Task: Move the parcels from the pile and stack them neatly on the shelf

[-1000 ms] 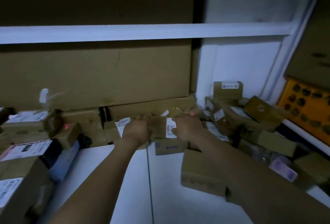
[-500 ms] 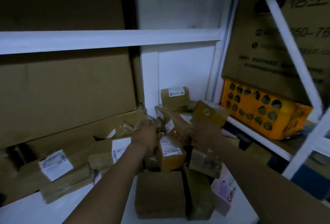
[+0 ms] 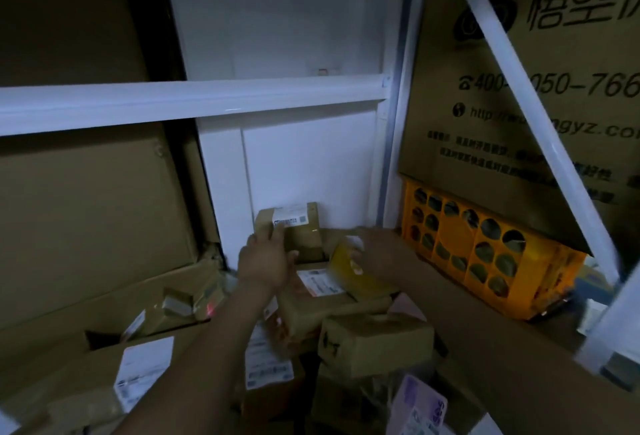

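A pile of brown parcels (image 3: 375, 336) fills the corner of the white shelf. At the back, a small labelled box (image 3: 304, 226) stands against the white wall. My left hand (image 3: 265, 261) reaches to it with fingers stretched, touching its left front. My right hand (image 3: 379, 252) grips a yellow-taped parcel (image 3: 346, 270), which is tilted over a flat parcel with a white label (image 3: 320, 282). Both forearms cross the pile from below.
A white shelf beam (image 3: 194, 102) runs overhead. Large cardboard boxes (image 3: 86, 212) stand on the left. An orange perforated crate (image 3: 485, 254) sits at the right under a big printed carton (image 3: 554, 95). A white diagonal brace (image 3: 519, 95) crosses the right side.
The view has swung right and closer to the corner. Both hands have moved up and back; the left now touches the box by the wall, and the right holds the taped parcel higher.
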